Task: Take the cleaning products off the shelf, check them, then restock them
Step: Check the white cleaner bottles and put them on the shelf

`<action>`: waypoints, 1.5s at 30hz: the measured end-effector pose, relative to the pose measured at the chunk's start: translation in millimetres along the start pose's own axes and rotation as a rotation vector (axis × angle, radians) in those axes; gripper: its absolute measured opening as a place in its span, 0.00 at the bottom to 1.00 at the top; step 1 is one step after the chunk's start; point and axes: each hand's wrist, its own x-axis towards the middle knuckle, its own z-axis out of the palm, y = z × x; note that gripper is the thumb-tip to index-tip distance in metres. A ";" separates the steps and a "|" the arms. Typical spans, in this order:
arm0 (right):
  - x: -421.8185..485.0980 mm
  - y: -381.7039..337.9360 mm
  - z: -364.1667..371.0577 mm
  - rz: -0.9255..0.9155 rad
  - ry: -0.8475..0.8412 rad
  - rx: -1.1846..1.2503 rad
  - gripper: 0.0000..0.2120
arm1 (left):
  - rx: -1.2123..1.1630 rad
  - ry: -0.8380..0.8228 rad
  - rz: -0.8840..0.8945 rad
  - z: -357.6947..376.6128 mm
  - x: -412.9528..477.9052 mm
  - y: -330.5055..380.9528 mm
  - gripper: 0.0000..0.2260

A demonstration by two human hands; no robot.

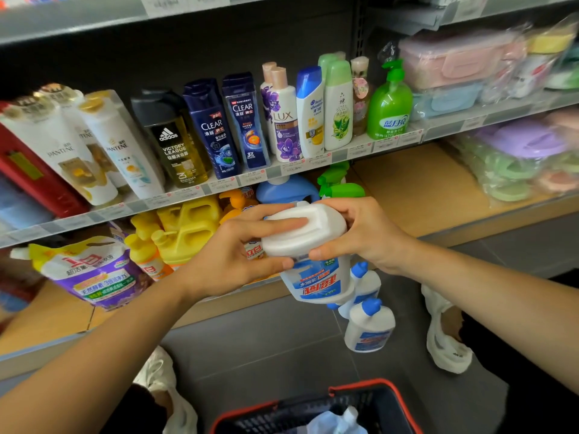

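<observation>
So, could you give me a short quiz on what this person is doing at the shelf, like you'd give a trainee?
1. True or false: the white plastic bottle with the blue label is held upside down.
2. Which hands grip it? A) left only B) right only C) both
3. Fill in: the small white bottles with blue caps stand on the grey tiled ____.

Key: 1 true, its label reads inverted. 2 C, the left hand and right hand both have fingers curled round it. 3 floor.
</observation>
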 end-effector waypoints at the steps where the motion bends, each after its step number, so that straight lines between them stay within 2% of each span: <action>1: -0.1 0.3 0.3 0.014 -0.011 0.023 0.28 | -0.048 -0.004 -0.014 -0.1 -0.5 0.3 0.23; 4: -0.4 1.7 2.2 0.068 -0.022 0.113 0.29 | -0.186 0.001 -0.022 -0.4 0.1 1.6 0.21; 11: -14.7 20.2 11.8 0.207 -0.018 0.185 0.30 | -0.275 0.040 -0.028 -4.3 0.4 3.6 0.17; 15: -19.3 21.7 21.2 0.126 0.067 0.136 0.28 | -0.083 0.053 -0.001 -10.2 -3.4 5.2 0.19; 21: -19.0 14.7 28.4 0.016 0.102 -0.111 0.28 | 0.213 0.099 0.060 -0.6 -5.7 16.0 0.17; 30: -20.3 11.4 32.1 0.049 0.017 -0.161 0.25 | 0.266 0.002 0.144 2.0 -6.3 26.9 0.13; 33: -20.6 11.7 34.0 0.053 0.009 -0.181 0.24 | 0.308 -0.018 0.225 2.9 -8.0 26.4 0.11; 39: -18.3 12.3 33.6 0.066 0.005 -0.202 0.27 | 0.375 0.145 0.342 11.2 -17.6 22.3 0.09; 41: -17.7 11.9 33.1 0.064 -0.001 -0.202 0.27 | 0.370 0.186 0.292 13.5 -18.5 21.2 0.08; 45: -16.9 10.6 34.4 0.050 -0.013 -0.218 0.25 | 0.232 0.254 0.015 16.1 -16.2 20.8 0.11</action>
